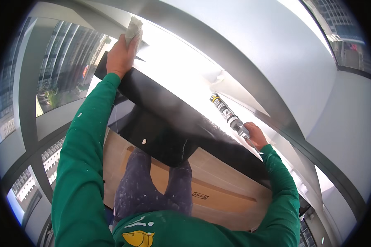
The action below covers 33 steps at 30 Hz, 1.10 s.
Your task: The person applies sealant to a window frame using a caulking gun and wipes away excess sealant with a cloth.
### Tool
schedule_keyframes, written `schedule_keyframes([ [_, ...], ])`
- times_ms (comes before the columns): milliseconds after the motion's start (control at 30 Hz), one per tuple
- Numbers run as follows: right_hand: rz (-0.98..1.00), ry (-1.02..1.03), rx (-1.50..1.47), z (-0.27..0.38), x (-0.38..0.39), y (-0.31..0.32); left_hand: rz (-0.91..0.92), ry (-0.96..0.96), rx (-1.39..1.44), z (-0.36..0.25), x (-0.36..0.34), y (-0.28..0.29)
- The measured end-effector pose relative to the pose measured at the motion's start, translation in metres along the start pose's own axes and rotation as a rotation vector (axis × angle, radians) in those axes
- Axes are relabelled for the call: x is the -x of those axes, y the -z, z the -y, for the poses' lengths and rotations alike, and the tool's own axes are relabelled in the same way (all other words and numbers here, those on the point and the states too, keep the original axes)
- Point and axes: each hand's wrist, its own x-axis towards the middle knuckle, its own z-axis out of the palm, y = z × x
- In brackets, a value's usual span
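Observation:
My right hand [255, 135] is wrapped round the handle of a caulking gun [244, 131]. A white sealant cartridge [224, 110] with black and yellow print is loaded in it and points up and left over a brightly lit white surface [173, 78]. Glare hides where the nozzle tip ends. Further off to the left, my left hand [120, 55] grips a crumpled pale rag [134, 29] close to the frame at the top. Beneath both forearms runs a dark, glossy panel [165, 96] with pale smudges along its edge.
A black glossy surface [152, 127] lies in front of my legs, with a small whitish bit [144, 141] on it. Brown cardboard [218, 196] covers the floor beside my feet. Grey window frames [27, 90] rise on the left, and a curved grey beam [235, 53] crosses above.

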Motion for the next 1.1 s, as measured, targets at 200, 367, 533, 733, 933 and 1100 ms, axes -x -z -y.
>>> schedule_keyframes([
  [200,-0.043,-0.079,-0.17,0.049,0.012,0.008,-0.178,-0.038,0.168,-0.018,0.03,-0.004],
  [367,-0.031,-0.246,-0.337,0.05,0.0,0.02,-0.13,-0.128,0.376,-0.07,0.057,-0.006],
  [533,-0.112,-0.015,-0.263,0.035,-0.013,-0.012,0.143,-0.472,0.33,-0.102,0.137,-0.021],
  [733,-0.186,0.215,-0.081,-0.034,-0.047,-0.045,0.323,-1.114,0.154,-0.175,0.23,-0.075],
  [933,-0.138,0.284,0.127,-0.083,-0.062,-0.059,0.372,-1.086,0.173,-0.229,0.296,-0.117],
  [1100,-0.097,0.28,0.18,-0.105,-0.069,-0.069,0.408,-1.024,0.252,-0.242,0.308,-0.134],
])
